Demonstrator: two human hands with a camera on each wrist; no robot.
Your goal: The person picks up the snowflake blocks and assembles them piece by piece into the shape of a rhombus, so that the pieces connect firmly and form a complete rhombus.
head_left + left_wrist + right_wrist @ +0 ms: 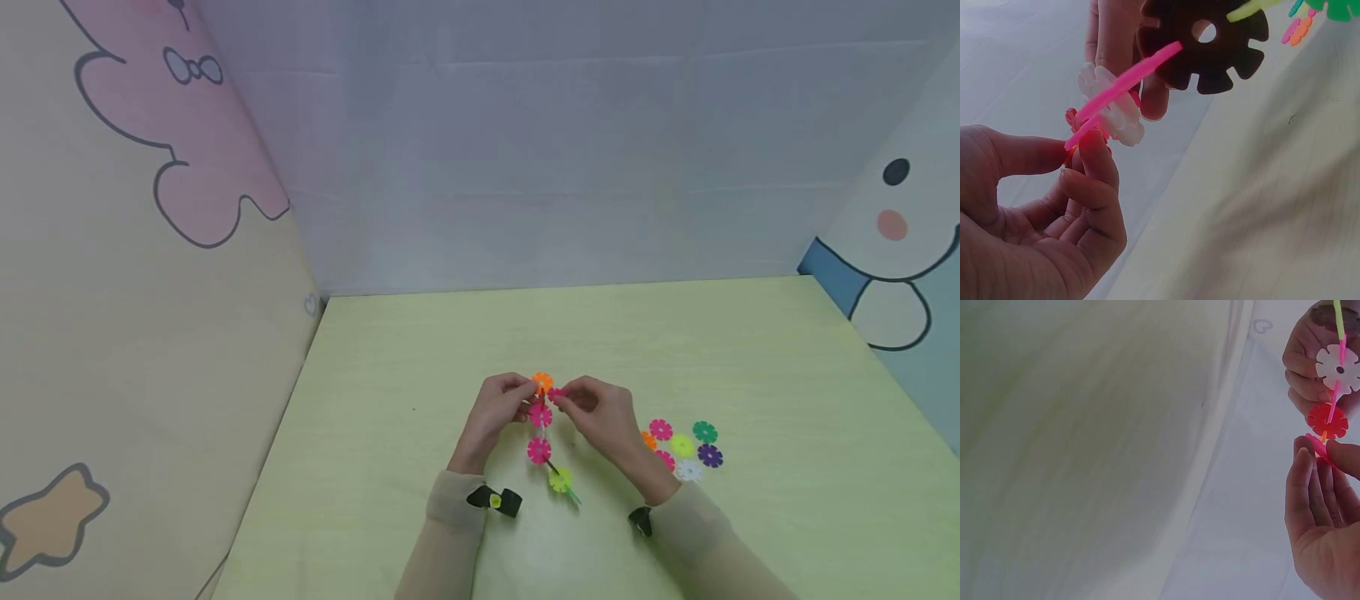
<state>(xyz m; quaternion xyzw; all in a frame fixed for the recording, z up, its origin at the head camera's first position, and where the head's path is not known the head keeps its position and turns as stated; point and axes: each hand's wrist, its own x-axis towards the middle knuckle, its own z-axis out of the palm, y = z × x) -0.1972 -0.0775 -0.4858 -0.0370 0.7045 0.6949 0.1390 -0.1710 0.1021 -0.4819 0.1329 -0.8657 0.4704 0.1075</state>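
My left hand [498,408] pinches a hanging chain of notched plastic snowflake discs, with an orange disc [542,382] at its top. Below hang pink discs [539,451] and a yellow-green disc [560,480]. Between the thumb and fingertips of my right hand [603,417] is a pink disc [1319,447], touching or very close to the chain's upper end. In the left wrist view a brown disc [1229,56] and a white disc [1125,119] belong to the chain. A red disc [1316,419] shows beside the pinched pink one in the right wrist view. Fingers partly hide the joint.
Right of my right forearm, several loose discs lie on the pale yellow-green table [390,350], among them a green disc [705,432], a purple disc [710,456] and a white disc [688,470]. A wall [525,167] stands behind the table, with decorated panels at both sides.
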